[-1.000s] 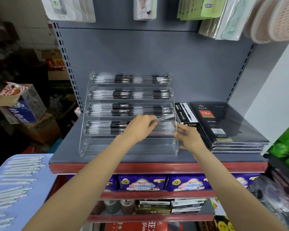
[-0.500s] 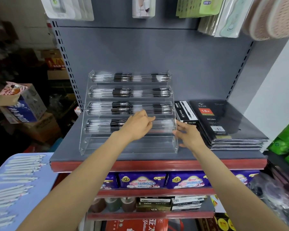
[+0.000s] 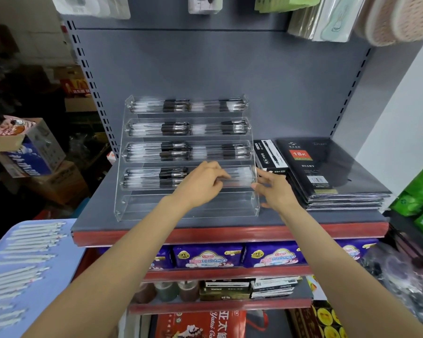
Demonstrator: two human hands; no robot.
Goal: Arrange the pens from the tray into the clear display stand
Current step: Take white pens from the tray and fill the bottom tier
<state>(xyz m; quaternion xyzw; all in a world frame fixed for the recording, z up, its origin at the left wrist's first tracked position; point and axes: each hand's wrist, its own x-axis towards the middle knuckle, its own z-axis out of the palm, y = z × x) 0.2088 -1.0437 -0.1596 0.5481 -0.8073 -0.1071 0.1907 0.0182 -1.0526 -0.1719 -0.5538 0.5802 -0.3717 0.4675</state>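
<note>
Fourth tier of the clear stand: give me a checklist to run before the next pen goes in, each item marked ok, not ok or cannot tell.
1. Left hand is at the fourth tier, fingers curled over the pens there: ok.
2. Left hand has let go of the pen it was placing: cannot tell, the fingers hide it.
3. Right hand steadies the right edge of the clear display stand: ok.
4. Fourth tier has room on its right half: ok, it looks sparser there than on the left.
5. Bottom tier is free for later pens: ok, no pens show in it.
6. More pens wait on the blue tray: ok.
</note>
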